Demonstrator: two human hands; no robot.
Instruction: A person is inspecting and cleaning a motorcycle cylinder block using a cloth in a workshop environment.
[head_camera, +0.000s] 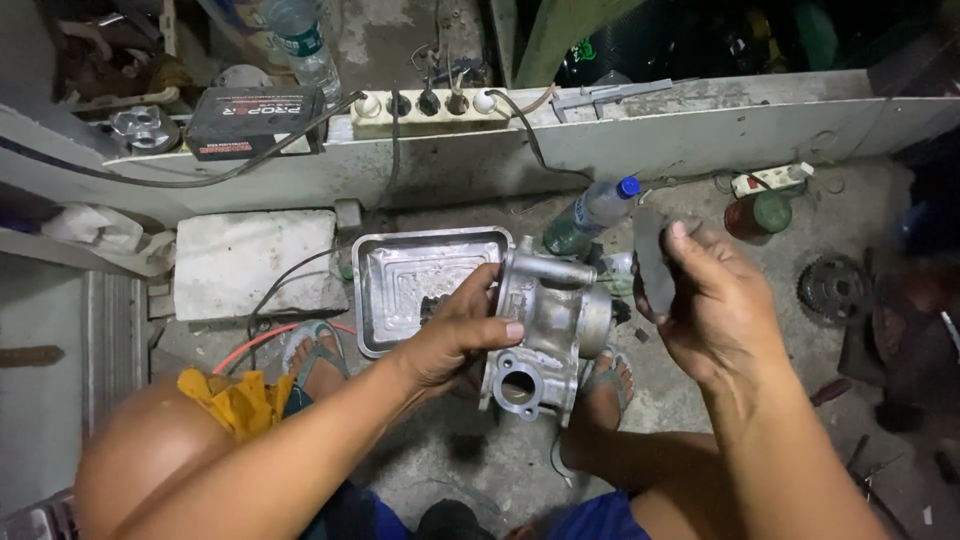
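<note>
— What do you have in your hands?

— My left hand (462, 335) is closed on a grey cast-metal engine part (548, 330) with round openings. My thumb lies across its face, and my other fingers are behind it, so I hold it above the concrete floor (720, 420), about the middle of my view. My right hand (712, 300) grips a flat dark piece of abrasive sheet (652, 262), pinched between thumb and fingers, at 3 o'clock from the part and apart from it.

— What is around you?

— A square dented metal tray (400, 272) lies on the floor at 9 o'clock from the part, partly behind my left hand. A clear plastic bottle with a blue cap (592, 214) lies at 12 o'clock. A dark toothed sprocket (830, 288) lies at 3 o'clock, well apart, beyond my right hand. On the white ledge (700, 135) at 12 o'clock rests a cream power strip (425, 112), and a black box (252, 122) sits at 10 o'clock. My feet in sandals (608, 382) are under the part.
</note>
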